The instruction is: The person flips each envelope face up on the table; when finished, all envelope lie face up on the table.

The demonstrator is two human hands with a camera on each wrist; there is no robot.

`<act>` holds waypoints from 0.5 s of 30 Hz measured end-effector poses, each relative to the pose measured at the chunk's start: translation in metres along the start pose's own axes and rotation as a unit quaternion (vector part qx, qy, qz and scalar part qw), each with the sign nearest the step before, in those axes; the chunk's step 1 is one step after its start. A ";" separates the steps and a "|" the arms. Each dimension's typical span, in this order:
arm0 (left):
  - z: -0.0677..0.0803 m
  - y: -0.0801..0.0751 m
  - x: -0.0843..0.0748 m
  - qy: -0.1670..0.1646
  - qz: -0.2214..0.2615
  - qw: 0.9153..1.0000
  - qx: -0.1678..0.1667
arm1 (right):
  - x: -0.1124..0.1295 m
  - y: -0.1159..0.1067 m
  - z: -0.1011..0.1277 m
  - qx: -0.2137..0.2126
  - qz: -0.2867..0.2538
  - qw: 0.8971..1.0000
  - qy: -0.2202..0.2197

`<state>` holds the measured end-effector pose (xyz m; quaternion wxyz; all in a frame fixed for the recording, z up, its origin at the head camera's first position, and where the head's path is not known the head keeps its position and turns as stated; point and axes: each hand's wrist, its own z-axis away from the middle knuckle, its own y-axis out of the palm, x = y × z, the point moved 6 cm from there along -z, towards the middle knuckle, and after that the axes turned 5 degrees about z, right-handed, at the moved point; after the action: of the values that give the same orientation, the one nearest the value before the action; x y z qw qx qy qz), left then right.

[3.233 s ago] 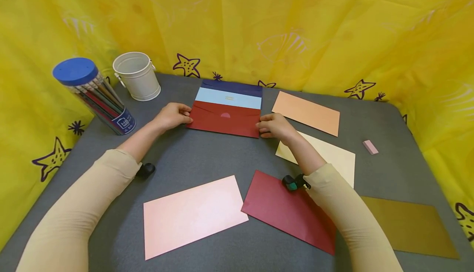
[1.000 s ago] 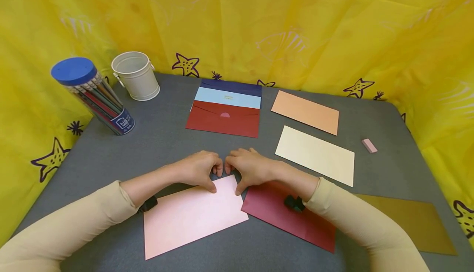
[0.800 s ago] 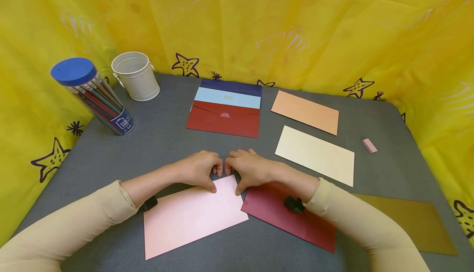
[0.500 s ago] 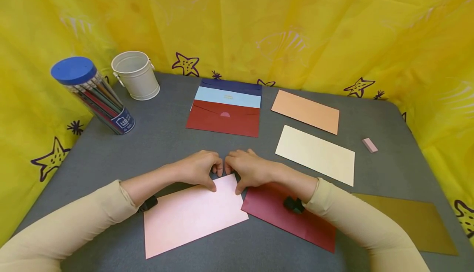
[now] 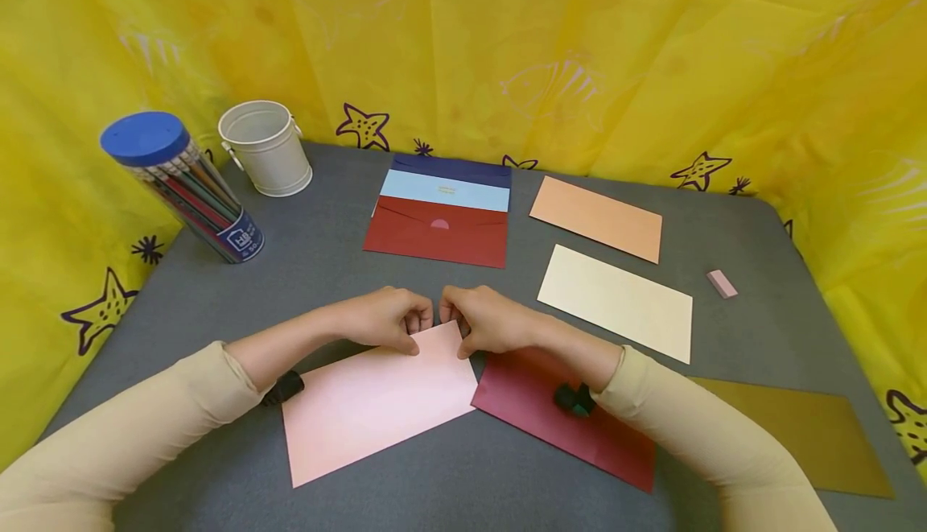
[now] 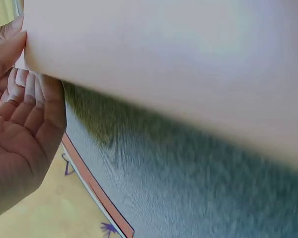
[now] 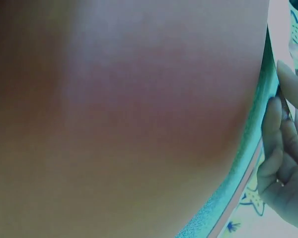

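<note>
Head view: your left hand (image 5: pixel 387 319) and right hand (image 5: pixel 487 321) pinch the far edge of the pink envelope (image 5: pixel 376 399), thumbs on top, so that edge rises off the grey table (image 5: pixel 326 266); a dark red envelope (image 5: pixel 558 419) lies under your right wrist.

Left wrist view: only here do your fingers (image 6: pixel 27 96) show curled beneath the envelope's lifted underside.

Right wrist view: mostly blur; fingers (image 7: pixel 278 148) curl at its edge.
</note>
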<state>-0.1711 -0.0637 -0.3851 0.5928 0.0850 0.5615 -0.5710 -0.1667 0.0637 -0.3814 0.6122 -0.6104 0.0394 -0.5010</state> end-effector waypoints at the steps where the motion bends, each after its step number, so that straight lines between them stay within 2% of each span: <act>1: 0.000 -0.003 0.001 -0.002 0.006 1.000 -0.001 | -0.001 -0.002 -0.001 -0.009 -0.014 1.000 0.003; 7: 0.004 -0.029 0.008 -0.021 0.034 0.998 -0.039 | -0.012 -0.018 -0.004 -0.075 -0.066 0.994 0.043; 15: 0.015 -0.061 0.024 -0.050 0.018 0.993 -0.107 | -0.033 -0.037 -0.002 -0.136 -0.157 0.973 0.101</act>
<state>-0.2169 -0.1090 -0.3650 0.6363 0.0027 0.5872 -0.5002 -0.2054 0.0937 -0.3716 0.4303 -0.6327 0.0729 -0.6398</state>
